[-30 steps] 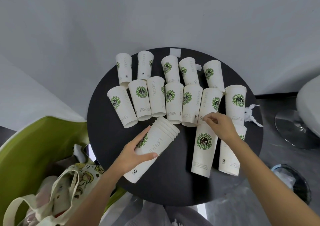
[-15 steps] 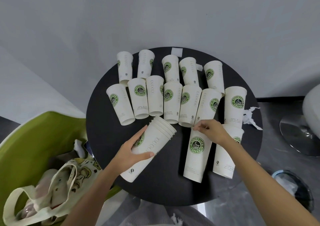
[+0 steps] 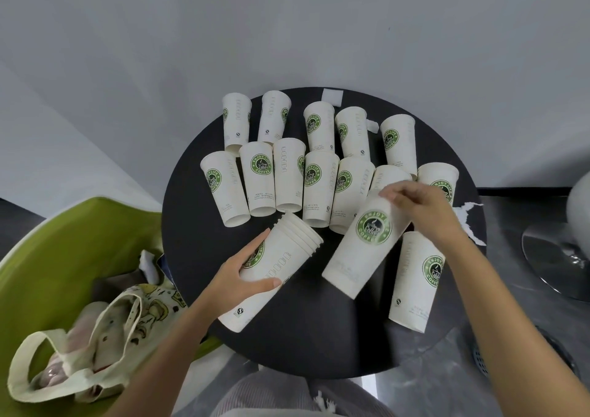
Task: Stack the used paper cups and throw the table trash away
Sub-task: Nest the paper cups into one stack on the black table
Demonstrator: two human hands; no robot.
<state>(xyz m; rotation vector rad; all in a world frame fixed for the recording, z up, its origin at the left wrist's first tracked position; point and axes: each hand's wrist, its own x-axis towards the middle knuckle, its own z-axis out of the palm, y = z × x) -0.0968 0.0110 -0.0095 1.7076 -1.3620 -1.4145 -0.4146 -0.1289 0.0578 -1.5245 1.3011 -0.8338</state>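
matt paper cups [image 3: 289, 173], matt black table [image 3: 198, 244]

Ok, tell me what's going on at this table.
A person is gathering used paper cups on a black table. The left hand grips a nested stack, tilted; the right hand pinches a single cup beside it. Many stand unstacked, and torn paper lies near the table's right edge.

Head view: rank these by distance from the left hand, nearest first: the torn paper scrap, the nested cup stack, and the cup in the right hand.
1. Nested cup stack: gripped by the left hand itself, lying tilted at near left.
2. Tilted cup: held at its top end by the right hand, just right of the stack.
3. Torn paper scrap: far right, beyond the right hand.
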